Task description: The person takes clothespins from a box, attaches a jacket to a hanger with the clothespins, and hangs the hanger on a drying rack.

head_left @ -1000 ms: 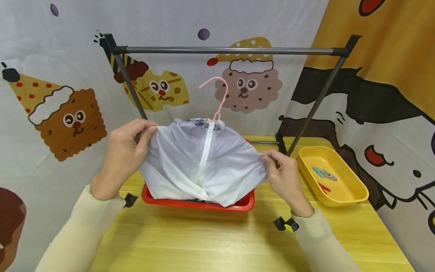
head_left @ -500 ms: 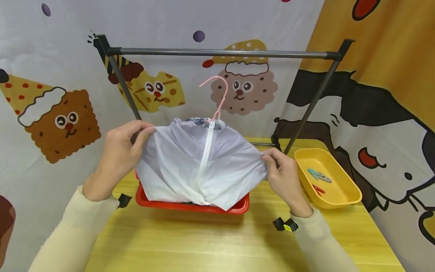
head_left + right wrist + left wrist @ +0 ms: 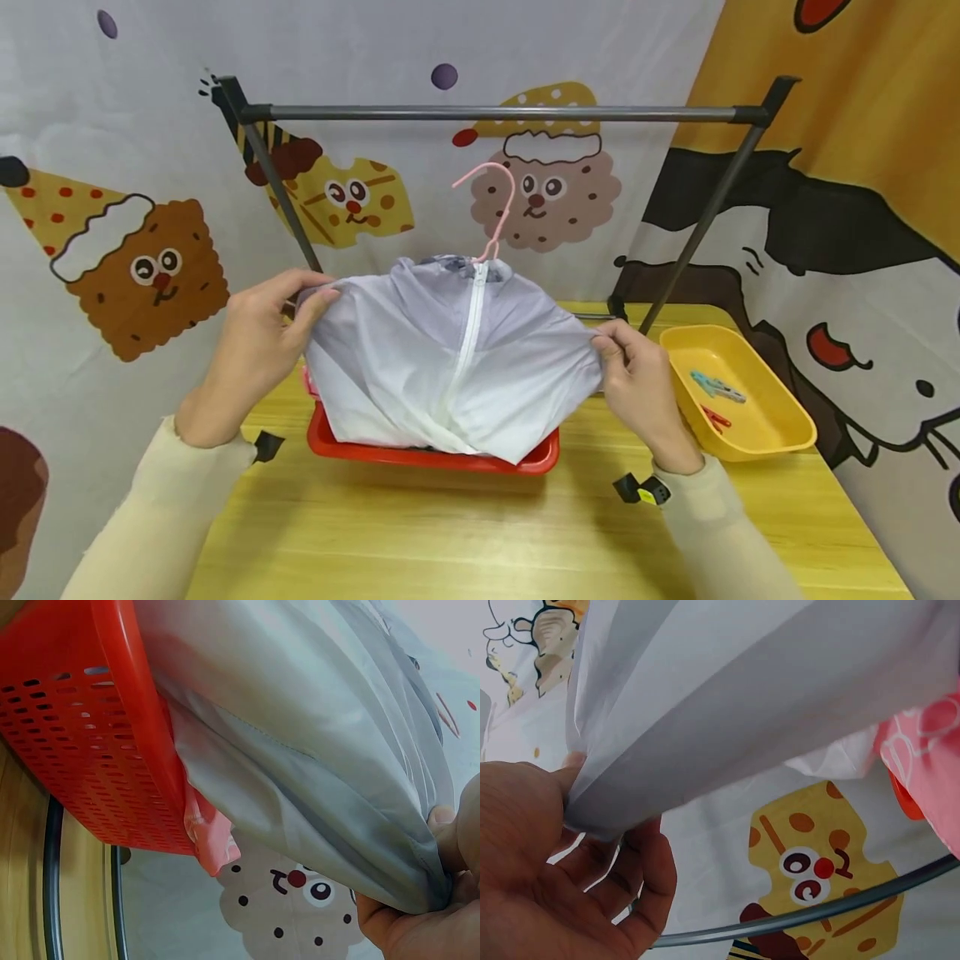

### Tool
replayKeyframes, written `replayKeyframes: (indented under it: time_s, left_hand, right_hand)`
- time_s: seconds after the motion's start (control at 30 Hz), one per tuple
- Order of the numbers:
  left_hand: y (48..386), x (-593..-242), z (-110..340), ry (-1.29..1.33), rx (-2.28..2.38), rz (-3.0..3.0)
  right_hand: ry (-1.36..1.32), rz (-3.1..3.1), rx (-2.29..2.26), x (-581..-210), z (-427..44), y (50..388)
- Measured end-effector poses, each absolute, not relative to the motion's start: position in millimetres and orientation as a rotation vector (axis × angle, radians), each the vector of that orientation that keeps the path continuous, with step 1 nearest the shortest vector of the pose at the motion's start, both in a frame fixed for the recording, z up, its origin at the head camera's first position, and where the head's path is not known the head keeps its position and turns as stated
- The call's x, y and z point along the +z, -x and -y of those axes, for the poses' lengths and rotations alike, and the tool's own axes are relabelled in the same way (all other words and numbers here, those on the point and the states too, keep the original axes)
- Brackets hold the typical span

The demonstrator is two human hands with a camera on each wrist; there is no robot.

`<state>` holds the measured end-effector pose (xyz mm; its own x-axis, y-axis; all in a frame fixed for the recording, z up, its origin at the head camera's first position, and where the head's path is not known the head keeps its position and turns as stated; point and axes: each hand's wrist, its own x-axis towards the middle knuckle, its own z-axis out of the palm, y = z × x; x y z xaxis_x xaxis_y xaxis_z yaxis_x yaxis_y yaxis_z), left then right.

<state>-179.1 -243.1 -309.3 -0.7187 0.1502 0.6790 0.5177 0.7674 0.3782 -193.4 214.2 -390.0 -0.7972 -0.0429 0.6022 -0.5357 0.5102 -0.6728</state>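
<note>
A pale grey-to-white zip-up jacket (image 3: 420, 358) spreads over a red basket (image 3: 360, 452), its white zipper running down the front. From its collar rises the hook of a pink hanger (image 3: 510, 200); the rest of the hanger is hidden inside. My left hand (image 3: 258, 342) pinches the jacket's left-side edge between thumb and fingers, and the left wrist view shows the cloth (image 3: 667, 735) folded in that grip. On the other side, my right hand (image 3: 637, 375) pinches the opposite edge, stretching the fabric sideways. Pink cloth (image 3: 210, 832) pokes out of the basket in the right wrist view.
Behind the basket stands a rack with a grey metal rail (image 3: 495, 113). A yellow tray (image 3: 780, 425) to the right holds a blue-grey clothespin (image 3: 717, 387) and a red one (image 3: 716, 418). Everything rests on a yellow wood-grain table (image 3: 420, 533) before a cartoon-print curtain.
The jacket and its hanger have shifted slightly right and up. My right hand has moved a little right, my left hand slightly left and down. Both keep their pinch on the jacket.
</note>
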Motion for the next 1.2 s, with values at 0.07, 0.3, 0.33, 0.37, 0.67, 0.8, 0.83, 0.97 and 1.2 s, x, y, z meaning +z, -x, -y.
replayKeyframes:
  time_s: [0.07,0.3,0.33,0.37,0.67,0.8,0.83,0.97,1.2]
  left_hand:
    - [179.9,-310.0,245.5,0.503,-0.742,2.319]
    - [182.9,-309.4,250.8,0.536,-0.674,2.319]
    - [183.4,-308.6,250.9,0.546,-0.666,2.313]
    - [183.8,-307.7,250.9,0.556,-0.659,2.309]
    - [184.9,-302.9,253.3,0.599,-0.636,2.336]
    - [184.0,-303.0,254.3,0.608,-0.627,2.365]
    - [183.9,-303.2,254.3,0.613,-0.622,2.371]
    - [184.1,-303.8,253.1,0.649,-0.603,2.384]
    - [183.0,-306.6,255.0,0.684,-0.570,2.377]
  right_hand:
    - [-0.474,2.234,1.247,-389.0,-215.5,194.7]
    - [-0.482,2.239,1.249,-383.4,-217.4,198.0]
    - [-0.482,2.240,1.247,-382.3,-217.4,198.2]
    - [-0.481,2.239,1.246,-381.3,-217.4,198.5]
    - [-0.487,2.237,1.258,-376.8,-216.6,201.2]
    - [-0.501,2.239,1.277,-376.8,-217.6,202.0]
    - [-0.505,2.241,1.282,-376.6,-217.8,202.0]
    - [-0.514,2.250,1.277,-376.3,-219.1,201.4]
    - [-0.527,2.259,1.261,-377.9,-217.9,200.7]
